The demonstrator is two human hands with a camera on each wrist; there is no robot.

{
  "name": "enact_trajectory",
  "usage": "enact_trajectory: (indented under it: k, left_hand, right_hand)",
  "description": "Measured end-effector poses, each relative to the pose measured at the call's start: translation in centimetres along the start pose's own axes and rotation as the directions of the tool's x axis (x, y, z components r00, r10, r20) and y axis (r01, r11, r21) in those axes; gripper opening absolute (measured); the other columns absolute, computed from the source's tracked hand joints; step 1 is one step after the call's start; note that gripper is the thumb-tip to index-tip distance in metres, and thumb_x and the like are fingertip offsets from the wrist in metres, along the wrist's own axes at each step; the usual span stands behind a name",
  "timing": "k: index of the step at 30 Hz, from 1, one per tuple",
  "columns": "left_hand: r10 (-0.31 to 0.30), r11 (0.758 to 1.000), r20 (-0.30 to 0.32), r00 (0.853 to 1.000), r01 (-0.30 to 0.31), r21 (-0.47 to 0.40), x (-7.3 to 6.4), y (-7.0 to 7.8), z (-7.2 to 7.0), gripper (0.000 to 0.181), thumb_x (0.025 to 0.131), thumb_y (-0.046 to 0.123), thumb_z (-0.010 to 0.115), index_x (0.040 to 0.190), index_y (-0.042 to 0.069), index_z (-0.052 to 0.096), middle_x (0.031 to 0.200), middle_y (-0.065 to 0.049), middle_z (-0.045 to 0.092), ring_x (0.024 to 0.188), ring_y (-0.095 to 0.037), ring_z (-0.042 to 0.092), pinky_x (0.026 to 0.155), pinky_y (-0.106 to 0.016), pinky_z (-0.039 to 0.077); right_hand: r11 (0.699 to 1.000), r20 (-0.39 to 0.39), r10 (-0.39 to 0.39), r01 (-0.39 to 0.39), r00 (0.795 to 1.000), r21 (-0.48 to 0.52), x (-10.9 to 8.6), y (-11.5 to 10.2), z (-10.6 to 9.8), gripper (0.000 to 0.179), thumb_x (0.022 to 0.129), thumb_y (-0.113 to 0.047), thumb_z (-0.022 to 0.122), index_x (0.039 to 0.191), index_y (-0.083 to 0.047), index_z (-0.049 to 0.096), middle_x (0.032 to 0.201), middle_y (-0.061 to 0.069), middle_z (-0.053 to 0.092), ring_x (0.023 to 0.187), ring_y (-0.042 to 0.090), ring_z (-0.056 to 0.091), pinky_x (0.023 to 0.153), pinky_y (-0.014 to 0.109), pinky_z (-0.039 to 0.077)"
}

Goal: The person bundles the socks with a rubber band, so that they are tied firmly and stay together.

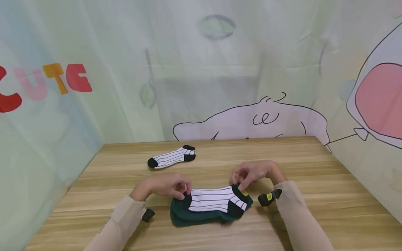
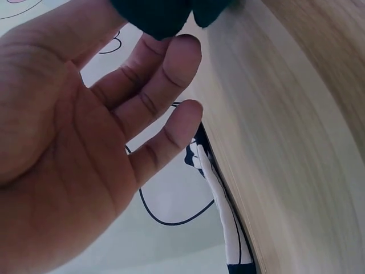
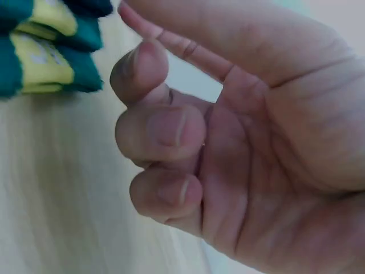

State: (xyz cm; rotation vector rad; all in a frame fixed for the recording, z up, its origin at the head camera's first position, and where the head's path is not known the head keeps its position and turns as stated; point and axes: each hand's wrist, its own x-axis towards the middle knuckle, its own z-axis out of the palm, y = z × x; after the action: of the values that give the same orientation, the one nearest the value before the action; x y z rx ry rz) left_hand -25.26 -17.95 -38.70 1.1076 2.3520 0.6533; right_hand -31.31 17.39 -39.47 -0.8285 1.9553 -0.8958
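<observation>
A white sock with thin dark stripes and black toe, heel and cuff (image 1: 210, 200) lies flat on dark green socks (image 1: 194, 217). My left hand (image 1: 168, 184) pinches its black toe between thumb and index finger. At the opposite end, my right hand (image 1: 254, 172) pinches the black cuff. Green toe ends (image 2: 157, 17) hide the left thumb and index tips in the left wrist view. The right wrist view shows the curled other fingers (image 3: 162, 128), holding nothing, with the thumb tip out of frame. Yellow labels (image 3: 43, 63) mark the green socks' cuffs.
A second striped sock (image 1: 172, 158) lies toward the back left of the wooden table (image 1: 314, 209). Behind the table's far edge hangs a printed curtain (image 1: 201, 87). Black devices sit at both wrists, the right one (image 1: 269, 197) just above the tabletop.
</observation>
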Motion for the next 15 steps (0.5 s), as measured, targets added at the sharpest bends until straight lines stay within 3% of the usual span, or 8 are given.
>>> enact_trajectory:
  k: [6,12,15]
  left_hand:
    - [0.008,1.000,0.003,1.000,-0.008,0.023,0.0,0.0,0.1,0.013,0.090,0.006,0.073,0.098,0.014,0.066,0.078,0.009,0.056,0.072,-0.004,0.051,0.067,-0.022,0.045]
    - [-0.020,1.000,0.022,1.000,0.020,0.009,-0.1,0.1,-0.1,0.012,0.092,0.006,0.071,0.098,0.014,0.066,0.079,0.008,0.057,0.073,-0.005,0.052,0.068,-0.022,0.044]
    - [-0.054,0.999,0.017,0.998,0.054,-0.004,-0.2,0.0,-0.2,0.012,0.093,0.008,0.070,0.103,0.015,0.065,0.080,0.007,0.058,0.073,-0.007,0.053,0.069,-0.024,0.045]
  right_hand:
    - [1.000,0.062,0.017,-0.017,0.998,0.010,0.6,-0.4,0.5,0.027,0.084,0.001,0.074,0.107,-0.006,0.062,0.068,-0.002,0.051,0.059,0.011,0.042,0.058,0.023,0.035]
    - [0.997,0.014,0.036,-0.034,0.999,-0.076,0.9,-0.8,0.9,0.027,0.081,0.002,0.075,0.101,-0.009,0.062,0.070,-0.002,0.050,0.063,0.012,0.045,0.061,0.024,0.036]
    - [0.994,-0.011,0.008,-0.009,1.000,-0.113,1.2,-1.0,1.0,0.027,0.081,-0.001,0.077,0.103,-0.008,0.063,0.070,-0.002,0.052,0.064,0.011,0.045,0.061,0.024,0.036]
